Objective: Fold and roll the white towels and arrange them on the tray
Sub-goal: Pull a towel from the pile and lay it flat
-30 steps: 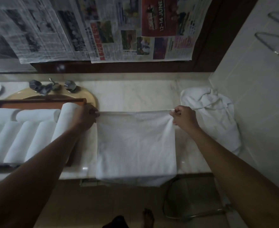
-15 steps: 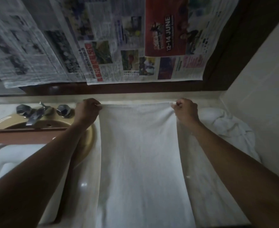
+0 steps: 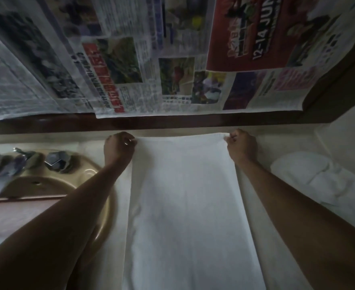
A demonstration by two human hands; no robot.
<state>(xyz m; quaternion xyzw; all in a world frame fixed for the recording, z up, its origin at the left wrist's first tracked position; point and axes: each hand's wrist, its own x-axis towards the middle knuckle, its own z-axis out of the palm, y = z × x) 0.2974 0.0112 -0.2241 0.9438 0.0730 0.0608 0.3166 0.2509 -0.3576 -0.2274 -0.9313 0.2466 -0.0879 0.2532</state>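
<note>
Towel (image 3: 185, 206) edge now pushed to table (image 3: 281, 141) back; our left hand (image 3: 119, 147) and right hand (image 3: 242, 146) each pinch 1 corner. Risk: uneven release skews fold.

Ctr: towel (image 3: 185, 206) laid flat on counter (image 3: 113, 264), long axis front-to-back. Far corners pinched near back edge: L hand (image 3: 119, 148) at far-L corner, R hand (image 3: 242, 147) at far-R. Sink (image 3: 84, 181) set L of towel; faucet (image 3: 1, 178) at its rear, tray (image 3: 9, 214) in front of faucet. Towel pile (image 3: 318, 181) R of towel, apart. Newspaper (image 3: 130, 59) hung behind counter.
</note>
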